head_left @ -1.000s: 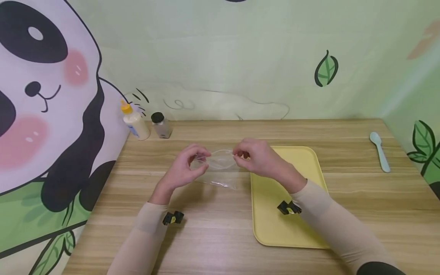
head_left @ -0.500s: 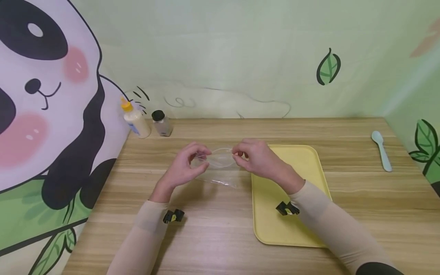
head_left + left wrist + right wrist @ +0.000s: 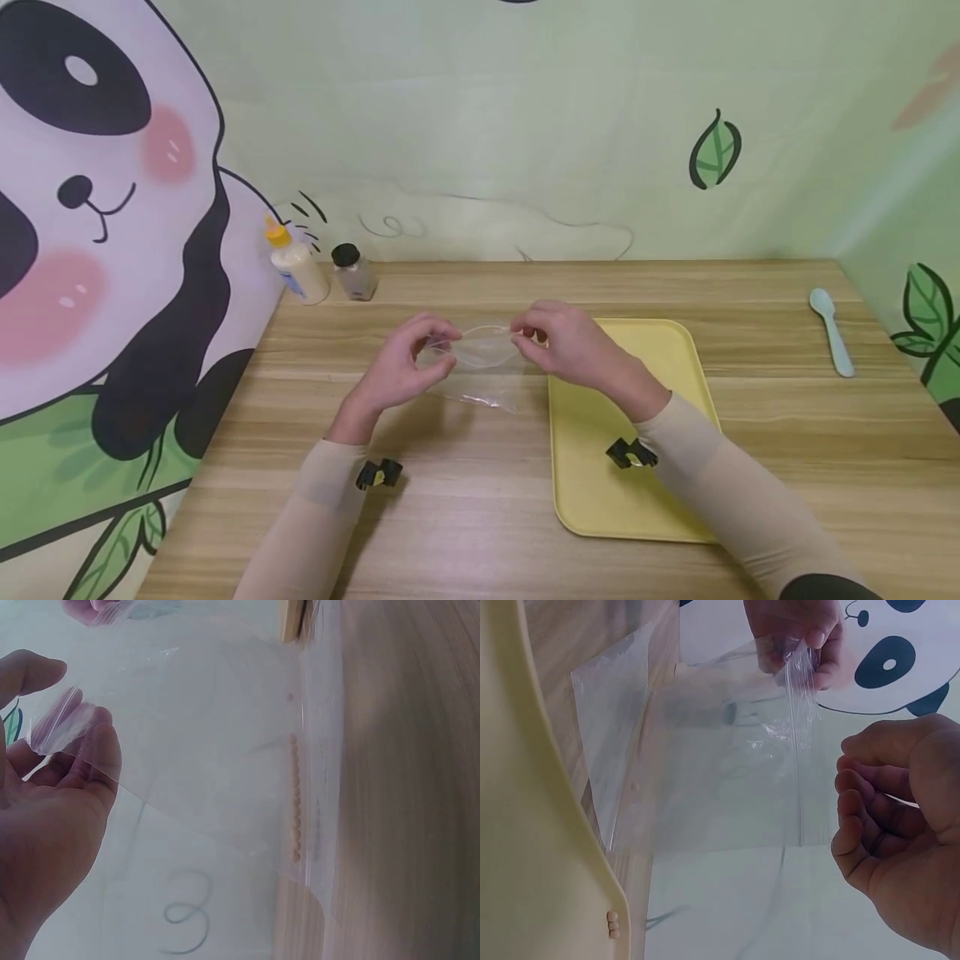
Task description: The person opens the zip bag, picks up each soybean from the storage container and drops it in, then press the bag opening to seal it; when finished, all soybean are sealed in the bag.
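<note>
A clear zip-lock bag (image 3: pixel 483 362) hangs between my two hands, its mouth spread into an oval in the head view. My left hand (image 3: pixel 411 360) holds the bag's left corner with curved fingers. In the left wrist view the film bunches over its fingers (image 3: pixel 105 746), with the thumb standing apart. My right hand (image 3: pixel 562 346) pinches the opposite edge of the mouth between thumb and forefinger. A row of small round beige pieces (image 3: pixel 295 802) shows along the bag's lower edge in the left wrist view.
A yellow tray (image 3: pixel 585 500) lies under my right forearm. At the back left stand a yellow-capped glue bottle (image 3: pixel 300 271) and a black-lidded jar (image 3: pixel 354 275). A pale blue spoon (image 3: pixel 831 333) lies at the far right. The wall rises behind the wooden table (image 3: pixel 465 517).
</note>
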A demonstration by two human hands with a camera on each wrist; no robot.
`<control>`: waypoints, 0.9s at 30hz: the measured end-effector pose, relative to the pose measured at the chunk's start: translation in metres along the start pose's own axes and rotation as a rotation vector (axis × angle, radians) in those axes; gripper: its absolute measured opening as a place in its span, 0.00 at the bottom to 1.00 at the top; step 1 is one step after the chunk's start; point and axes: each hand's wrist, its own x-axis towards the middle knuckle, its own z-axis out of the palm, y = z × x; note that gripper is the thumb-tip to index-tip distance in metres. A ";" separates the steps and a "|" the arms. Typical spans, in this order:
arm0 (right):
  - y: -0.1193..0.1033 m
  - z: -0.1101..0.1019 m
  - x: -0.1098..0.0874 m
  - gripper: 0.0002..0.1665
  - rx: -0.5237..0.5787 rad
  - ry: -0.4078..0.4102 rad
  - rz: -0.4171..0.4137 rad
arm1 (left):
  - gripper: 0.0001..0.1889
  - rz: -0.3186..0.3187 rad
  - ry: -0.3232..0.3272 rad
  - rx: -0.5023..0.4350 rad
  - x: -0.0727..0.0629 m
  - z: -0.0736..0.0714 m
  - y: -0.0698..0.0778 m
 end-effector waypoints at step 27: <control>0.044 -0.004 0.000 0.08 0.007 -0.077 0.185 | 0.16 -0.035 0.006 0.017 0.000 0.001 0.003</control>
